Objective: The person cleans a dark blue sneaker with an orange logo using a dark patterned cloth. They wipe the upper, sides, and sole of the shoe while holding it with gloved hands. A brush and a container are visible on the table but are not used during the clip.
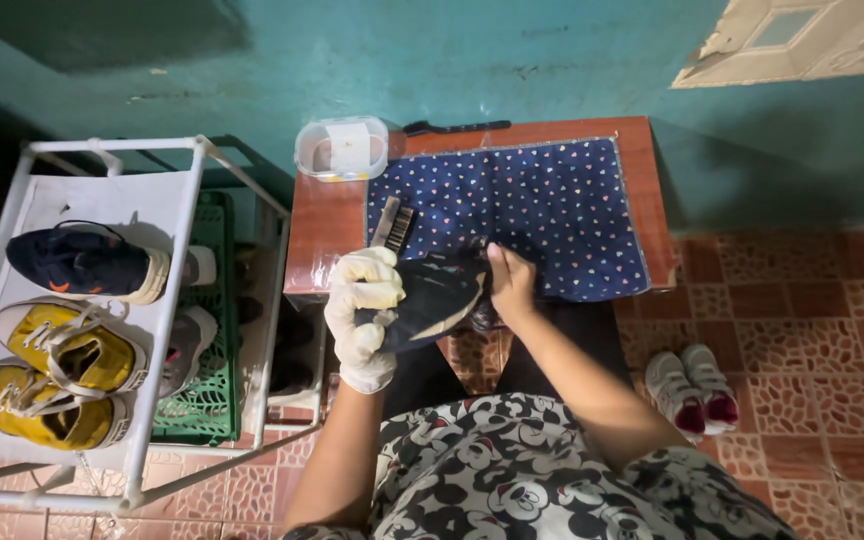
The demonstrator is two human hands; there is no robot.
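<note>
The gloved left hand (362, 315) grips the dark navy fabric shoe (430, 300); its long axis runs rightward to the bare right hand (510, 285), closed on its toe end.

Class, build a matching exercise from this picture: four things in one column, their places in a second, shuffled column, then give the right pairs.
Things:
1. Dark shoe
2. Yellow sneakers
3. Clear plastic container
4. Small white and pink shoes

Places:
A. On the tiled floor
B. On the white rack
C. Between the gloved left hand and bare right hand
D. At the back corner of the small table

Pairs: 1-C, 2-B, 3-D, 4-A
</note>
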